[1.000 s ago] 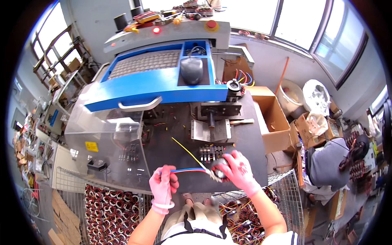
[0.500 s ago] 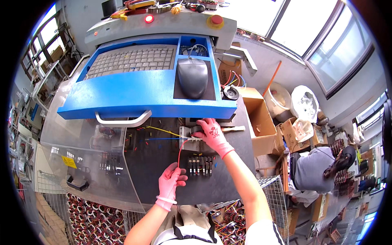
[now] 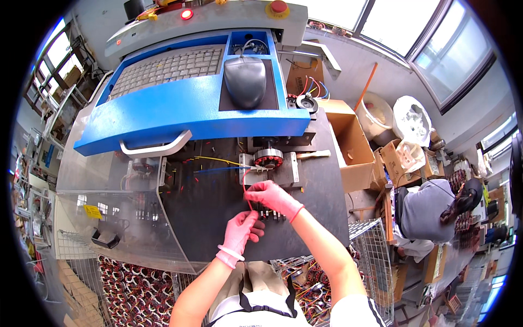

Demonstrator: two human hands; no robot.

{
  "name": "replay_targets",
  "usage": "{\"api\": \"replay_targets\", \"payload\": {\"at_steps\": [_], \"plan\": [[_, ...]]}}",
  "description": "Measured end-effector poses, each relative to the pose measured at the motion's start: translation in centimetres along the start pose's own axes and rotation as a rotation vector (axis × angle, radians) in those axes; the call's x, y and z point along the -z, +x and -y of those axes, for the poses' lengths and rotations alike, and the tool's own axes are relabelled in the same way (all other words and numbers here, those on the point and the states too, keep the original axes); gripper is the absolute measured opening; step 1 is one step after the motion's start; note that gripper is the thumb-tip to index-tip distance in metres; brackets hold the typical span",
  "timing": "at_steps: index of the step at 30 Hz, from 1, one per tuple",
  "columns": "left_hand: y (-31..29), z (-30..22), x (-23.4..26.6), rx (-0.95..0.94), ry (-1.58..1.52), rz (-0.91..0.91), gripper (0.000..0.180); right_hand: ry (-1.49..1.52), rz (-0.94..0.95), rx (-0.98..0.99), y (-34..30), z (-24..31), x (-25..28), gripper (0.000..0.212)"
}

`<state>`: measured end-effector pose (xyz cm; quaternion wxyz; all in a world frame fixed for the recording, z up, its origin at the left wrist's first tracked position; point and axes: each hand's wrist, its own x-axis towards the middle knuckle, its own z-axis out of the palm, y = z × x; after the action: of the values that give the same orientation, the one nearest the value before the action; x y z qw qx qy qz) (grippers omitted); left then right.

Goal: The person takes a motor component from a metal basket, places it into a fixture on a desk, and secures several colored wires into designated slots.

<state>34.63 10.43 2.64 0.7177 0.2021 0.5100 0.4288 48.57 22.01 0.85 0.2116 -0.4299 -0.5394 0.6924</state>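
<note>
A round motor stator (image 3: 268, 159) with red windings sits on a grey metal fixture (image 3: 290, 175) below the blue drawer. From it a red wire (image 3: 245, 179) runs down toward me, while a yellow wire (image 3: 218, 160) and a blue wire (image 3: 218, 170) stretch out to the left. My left hand (image 3: 239, 231), in a pink glove, is closed on the lower part of the red wire. Just above it my right hand (image 3: 275, 199), gloved alike, pinches the same wire. Under the right hand, a row of small dark clip-like pieces (image 3: 278, 216) is partly covered.
The blue drawer (image 3: 190, 117) with keyboard (image 3: 169, 71) and mouse (image 3: 245, 82) overhangs the dark table (image 3: 305, 234). A clear plastic guard (image 3: 125, 218) stands at left. A brush (image 3: 316, 155) lies right of the fixture. Wire baskets hold several stators (image 3: 133, 294). Another person (image 3: 427, 212) sits at right.
My right hand has left the stator and come down to the red wire beside my left hand, uncovering the stator. The left hand has shifted slightly right. The view has shifted a little.
</note>
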Motion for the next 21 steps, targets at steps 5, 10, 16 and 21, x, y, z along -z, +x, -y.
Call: {"api": "replay_targets", "payload": {"at_steps": [5, 10, 16, 21], "plan": [[-1.0, 2.7, -0.6, -0.416, 0.922, -0.054, 0.042, -0.512, -0.183, -0.01, -3.0, 3.8, 1.5, 0.029], [0.1, 5.3, -0.8, -0.57, 1.822, -0.108, 0.062, -0.62, -0.228, 0.116, -3.4, 2.8, 2.5, 0.023], [1.1, 7.1, -0.1, -0.556, 2.123, -0.102, 0.061, -0.695, -0.274, 0.264, -3.2, 1.9, 2.1, 0.02], [1.6, 7.7, -0.3, -0.493, 2.143, -0.06, 0.063, -0.725, -0.292, 0.373, -2.8, 0.9, 2.2, 0.02]]}}
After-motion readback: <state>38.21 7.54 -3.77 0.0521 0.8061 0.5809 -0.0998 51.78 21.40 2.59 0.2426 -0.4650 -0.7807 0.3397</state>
